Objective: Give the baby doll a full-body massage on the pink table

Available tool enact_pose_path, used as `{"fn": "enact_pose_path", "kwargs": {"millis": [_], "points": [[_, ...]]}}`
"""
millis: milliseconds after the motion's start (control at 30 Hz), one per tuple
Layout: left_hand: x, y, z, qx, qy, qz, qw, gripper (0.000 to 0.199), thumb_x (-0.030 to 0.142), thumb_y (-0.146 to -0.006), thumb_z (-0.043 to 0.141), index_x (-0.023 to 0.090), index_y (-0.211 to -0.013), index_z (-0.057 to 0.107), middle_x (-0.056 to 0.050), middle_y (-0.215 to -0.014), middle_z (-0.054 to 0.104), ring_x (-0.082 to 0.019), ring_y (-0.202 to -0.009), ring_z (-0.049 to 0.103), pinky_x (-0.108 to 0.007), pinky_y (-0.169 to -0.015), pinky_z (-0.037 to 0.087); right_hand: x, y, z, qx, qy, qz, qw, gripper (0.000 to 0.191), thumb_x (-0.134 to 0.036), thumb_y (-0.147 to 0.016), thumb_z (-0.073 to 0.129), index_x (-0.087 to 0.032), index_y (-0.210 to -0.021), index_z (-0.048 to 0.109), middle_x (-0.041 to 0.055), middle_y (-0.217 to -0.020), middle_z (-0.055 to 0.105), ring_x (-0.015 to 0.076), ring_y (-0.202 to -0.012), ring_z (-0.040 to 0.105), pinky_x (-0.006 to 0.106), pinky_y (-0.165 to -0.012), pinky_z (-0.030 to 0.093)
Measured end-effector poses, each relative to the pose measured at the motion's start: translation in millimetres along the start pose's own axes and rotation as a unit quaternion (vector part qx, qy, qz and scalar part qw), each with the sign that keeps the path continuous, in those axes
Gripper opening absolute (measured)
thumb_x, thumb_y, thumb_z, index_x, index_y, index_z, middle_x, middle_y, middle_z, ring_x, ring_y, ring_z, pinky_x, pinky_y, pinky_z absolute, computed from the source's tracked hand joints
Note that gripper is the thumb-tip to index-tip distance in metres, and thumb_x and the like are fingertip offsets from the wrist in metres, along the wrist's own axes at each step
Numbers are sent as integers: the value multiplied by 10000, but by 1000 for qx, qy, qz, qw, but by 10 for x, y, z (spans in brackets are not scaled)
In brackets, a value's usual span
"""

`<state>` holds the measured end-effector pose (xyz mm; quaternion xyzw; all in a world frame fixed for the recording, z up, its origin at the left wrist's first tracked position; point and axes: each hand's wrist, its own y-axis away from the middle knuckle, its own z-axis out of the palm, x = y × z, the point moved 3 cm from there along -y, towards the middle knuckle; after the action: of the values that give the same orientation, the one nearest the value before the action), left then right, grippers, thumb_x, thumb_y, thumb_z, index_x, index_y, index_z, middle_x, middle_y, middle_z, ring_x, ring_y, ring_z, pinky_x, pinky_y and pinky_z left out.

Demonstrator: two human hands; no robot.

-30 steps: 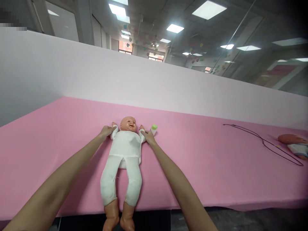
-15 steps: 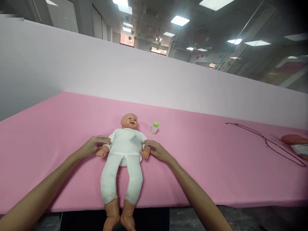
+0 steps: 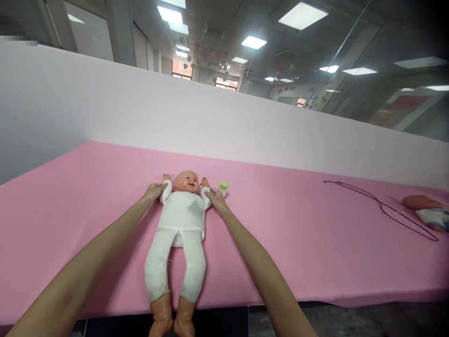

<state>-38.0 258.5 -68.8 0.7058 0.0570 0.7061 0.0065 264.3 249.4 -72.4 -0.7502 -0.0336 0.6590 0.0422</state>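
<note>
Here, a person's bare forearms (image 3: 87, 262) reach in from the bottom of the frame to a baby doll (image 3: 182, 210) lying face up on a pink-covered bench (image 3: 287, 248), its head pointing away from the person. The doll's orange-toned plastic feet (image 3: 171, 316) lie at the near edge of the bench and project past it, above a dark floor (image 3: 280, 320). Its legs and body are soft white cloth, slightly rumpled, and its arms are spread to either side of a smiling plastic head (image 3: 185, 182).

The person's left hand (image 3: 153, 191) is closed on the white sleeve (image 3: 166, 193) on the left of the picture, with the fingers curled over the cloth. The right hand (image 3: 216, 200) grips the opposite sleeve (image 3: 206, 197) in the same way, close to the doll's small plastic hand (image 3: 204, 181).

Just beyond the right hand stands a small white bottle (image 3: 223, 188) with a green cap, partly hidden behind the fingers; any print on it is too small to read. Well off to the right, a thin black cable (image 3: 382, 210) lies in a long loop on the bench, beside a second doll (image 3: 417, 202) in a patterned garment.

Behind the bench rises a pale lilac backdrop (image 3: 210, 117). Beyond it, paper hearts (image 3: 280, 79) hang beneath ceiling lights (image 3: 301, 15), with windows (image 3: 181, 69) at the far end of the room.
</note>
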Motion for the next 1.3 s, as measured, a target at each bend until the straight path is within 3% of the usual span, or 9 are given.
{"fn": "enact_pose_path", "kwargs": {"millis": [133,300,500,600,700,833,967,1133,1300], "points": [[-75,17,-44,-4,-9,-14,1000,596,708,-534,891,160,-607,669,-41,-543,624,-163,-499,543,-298,-500,424,57,39,-4,-4,-6,7,1000,381,-490,-721,811,-190,-942,732,42,-828,776,252,-854,726,380,-796,586],[52,371,-398,-75,-9,92,993,576,571,-608,938,177,-1001,787,-86,-959,781,-240,-827,711,-327,-728,555,-149,335,-241,-68,-35,-41,996,600,-443,-700,883,-209,-1222,699,91,-1133,790,264,-1031,735,411,-935,577],[-16,871,-614,-214,-177,231,932,309,467,-725,871,249,-941,836,-106,-1084,800,-336,-1120,705,-427,-988,547,-321,971,-347,-222,151,-175,947,309,-334,-929,725,-264,-1230,743,79,-1306,743,282,-1260,663,486,-1137,478],[-63,971,-583,-225,-209,252,918,265,487,-746,842,271,-899,836,-100,-1053,803,-337,-1139,701,-437,-1025,539,-230,1105,-294,-218,190,-218,932,295,-313,-964,672,-284,-1249,744,75,-1325,740,292,-1311,632,520,-1183,432],[-101,941,-600,-150,-184,210,948,379,512,-747,842,237,-1008,819,-112,-1112,792,-346,-1139,703,-445,-999,558,-110,1036,-316,-113,113,-170,973,366,-375,-918,733,-273,-1268,711,80,-1339,722,287,-1267,654,490,-1132,486],[-177,823,-756,39,-65,154,985,853,495,-676,905,188,-1413,605,-133,-1201,745,-321,-1101,717,-422,-927,592,21,862,-531,88,-62,-74,991,807,-434,-725,889,-260,-1441,557,94,-1364,689,274,-1208,676,411,-1014,568],[-292,762,-957,187,-46,71,979,1009,502,-711,874,211,-1545,387,-156,-1243,702,-265,-897,746,-386,-782,608,165,788,-807,171,-82,40,981,497,-567,-789,758,-214,-1130,680,85,-1009,757,253,-885,717,344,-699,588],[-251,788,-1086,205,-382,80,897,565,676,-844,659,184,-1122,665,-195,-1041,738,-418,-963,701,-457,-730,541,232,780,-1073,180,144,67,971,422,-613,-786,698,-197,-858,700,79,-805,730,249,-747,662,341,-627,503],[-207,803,-1133,176,-506,37,843,683,764,-905,456,149,-1049,716,-247,-1007,704,-460,-893,682,-476,-657,506,201,754,-1183,161,233,71,956,403,-577,-808,694,-178,-778,739,101,-830,753,273,-814,676,358,-722,489]]}}
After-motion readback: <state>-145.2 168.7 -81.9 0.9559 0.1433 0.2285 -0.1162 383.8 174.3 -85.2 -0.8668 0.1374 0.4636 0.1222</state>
